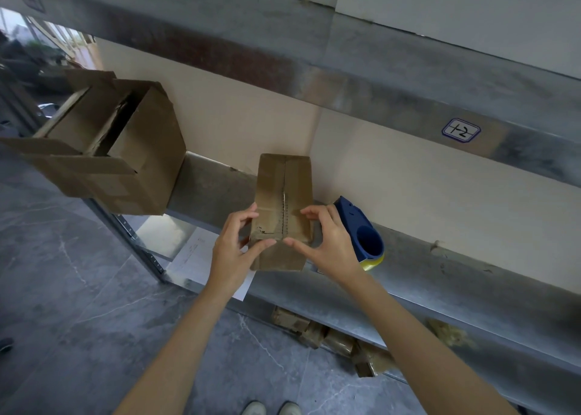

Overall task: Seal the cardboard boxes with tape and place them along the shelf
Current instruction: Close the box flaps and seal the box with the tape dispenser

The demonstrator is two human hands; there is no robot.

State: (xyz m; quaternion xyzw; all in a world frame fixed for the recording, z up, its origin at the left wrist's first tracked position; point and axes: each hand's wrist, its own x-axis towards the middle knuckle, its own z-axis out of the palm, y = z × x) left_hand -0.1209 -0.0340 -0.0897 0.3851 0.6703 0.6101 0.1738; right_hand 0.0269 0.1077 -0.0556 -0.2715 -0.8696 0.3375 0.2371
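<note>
A small cardboard box (284, 182) lies on the metal shelf (440, 276) with its top flaps folded shut along a centre seam. My left hand (237, 245) grips its near left corner, thumb on the front edge and fingers curled over the top. My right hand (327, 241) grips the near right corner the same way. The two thumbs almost meet at the seam. A blue tape dispenser (361, 229) with yellow tape lies on the shelf just right of my right hand. A larger cardboard box (125, 160) with open flaps sits at the shelf's left end.
An upper shelf beam (345, 78) with a handwritten label (461, 129) runs overhead. Wrapped brown packages (330, 336) lie under the shelf. A white sheet (195, 251) hangs below the shelf edge. My shoes (272, 408) stand on the grey tiled floor.
</note>
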